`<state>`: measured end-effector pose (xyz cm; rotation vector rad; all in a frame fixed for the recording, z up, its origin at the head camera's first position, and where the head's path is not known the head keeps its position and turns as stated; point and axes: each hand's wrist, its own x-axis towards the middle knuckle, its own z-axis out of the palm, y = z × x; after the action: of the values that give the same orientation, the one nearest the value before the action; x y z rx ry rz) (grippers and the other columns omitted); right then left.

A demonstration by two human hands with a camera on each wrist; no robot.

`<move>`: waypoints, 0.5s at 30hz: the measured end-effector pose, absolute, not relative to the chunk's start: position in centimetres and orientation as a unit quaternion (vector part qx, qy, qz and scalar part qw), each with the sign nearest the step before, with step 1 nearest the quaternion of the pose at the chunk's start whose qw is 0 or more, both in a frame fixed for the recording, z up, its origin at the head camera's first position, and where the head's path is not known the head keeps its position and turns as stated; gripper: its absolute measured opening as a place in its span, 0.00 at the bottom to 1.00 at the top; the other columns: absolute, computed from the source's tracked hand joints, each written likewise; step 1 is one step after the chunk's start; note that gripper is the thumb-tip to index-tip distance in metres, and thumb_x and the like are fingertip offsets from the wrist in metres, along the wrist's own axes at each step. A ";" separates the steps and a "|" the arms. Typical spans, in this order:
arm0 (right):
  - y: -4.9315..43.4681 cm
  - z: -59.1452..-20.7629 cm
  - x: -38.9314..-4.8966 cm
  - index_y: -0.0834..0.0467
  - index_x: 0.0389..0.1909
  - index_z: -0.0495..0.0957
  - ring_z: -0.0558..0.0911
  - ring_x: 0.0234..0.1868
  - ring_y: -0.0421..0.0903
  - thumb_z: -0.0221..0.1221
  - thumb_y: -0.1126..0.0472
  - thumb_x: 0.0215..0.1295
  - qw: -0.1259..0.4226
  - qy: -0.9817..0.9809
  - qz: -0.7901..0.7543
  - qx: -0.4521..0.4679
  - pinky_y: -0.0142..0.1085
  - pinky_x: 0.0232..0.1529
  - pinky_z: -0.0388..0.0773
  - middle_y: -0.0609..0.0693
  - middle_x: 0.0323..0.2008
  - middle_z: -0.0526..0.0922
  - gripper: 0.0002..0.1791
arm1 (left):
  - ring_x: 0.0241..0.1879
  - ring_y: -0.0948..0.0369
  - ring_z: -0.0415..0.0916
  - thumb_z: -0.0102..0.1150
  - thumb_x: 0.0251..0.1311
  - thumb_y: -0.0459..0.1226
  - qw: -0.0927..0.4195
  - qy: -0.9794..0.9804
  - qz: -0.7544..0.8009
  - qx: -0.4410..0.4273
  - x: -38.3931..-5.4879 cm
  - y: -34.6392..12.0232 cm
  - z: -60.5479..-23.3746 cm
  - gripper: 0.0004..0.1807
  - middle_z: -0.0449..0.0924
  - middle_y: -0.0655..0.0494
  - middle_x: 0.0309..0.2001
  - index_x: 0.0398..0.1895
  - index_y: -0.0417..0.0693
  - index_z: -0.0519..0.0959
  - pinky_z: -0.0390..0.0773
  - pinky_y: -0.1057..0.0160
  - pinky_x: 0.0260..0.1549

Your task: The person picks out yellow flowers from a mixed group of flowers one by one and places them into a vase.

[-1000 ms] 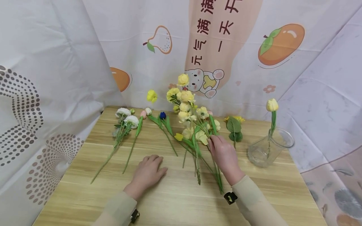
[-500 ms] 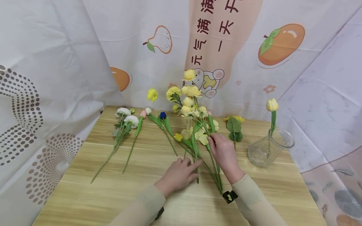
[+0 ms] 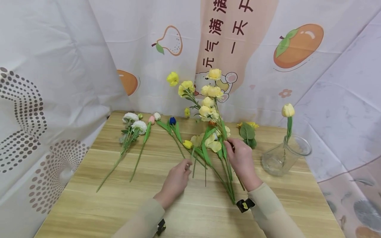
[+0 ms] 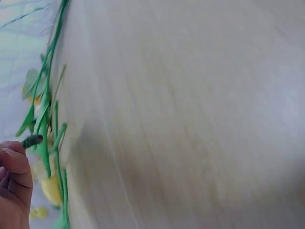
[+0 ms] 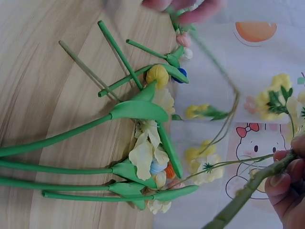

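My right hand [image 3: 240, 158] grips the thick green stem [image 5: 248, 191] of a spray of pale yellow flowers [image 3: 210, 92], raised over the table. Left of it, my left hand [image 3: 175, 178] pinches a thin green stem; the stem's cut end [image 4: 34, 140] pokes out past the fingertips in the left wrist view. Bright yellow blooms [image 3: 186, 88] lean beside the pale spray. Under both hands lie several tulips with green stems, a yellow tulip [image 3: 187, 144] and pale yellow blooms [image 3: 213, 144] among them.
A glass jar [image 3: 272, 160] holding one pale yellow tulip [image 3: 288, 110] stands on the right. White flowers [image 3: 138, 127], a pink tulip [image 3: 151, 120] and a blue tulip [image 3: 172, 121] lie on the left of the wooden table [image 3: 98, 211]. Green leaves [image 3: 247, 131] lie at the back right.
My left hand has moved right from the bare table and taken hold of a thin stem, drawing it left from the pale spray. The right hand's spray has swung to the right.
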<state>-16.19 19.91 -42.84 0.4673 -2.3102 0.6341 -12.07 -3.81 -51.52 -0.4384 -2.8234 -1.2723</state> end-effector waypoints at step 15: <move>21.4 -42.1 -16.2 0.71 0.38 0.81 0.79 0.24 0.54 0.66 0.72 0.65 0.370 -0.880 0.253 0.153 0.48 0.24 0.76 0.61 0.27 0.82 0.05 | 0.36 0.45 0.85 0.58 0.67 0.27 0.018 -0.965 -0.243 -0.099 -11.5 -10.8 -50.9 0.21 0.84 0.39 0.46 0.63 0.40 0.78 0.86 0.48 0.34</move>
<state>-16.22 21.42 -42.12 0.3916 -2.2585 0.6499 -11.49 -10.80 -50.93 -0.3067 -2.9971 -0.7534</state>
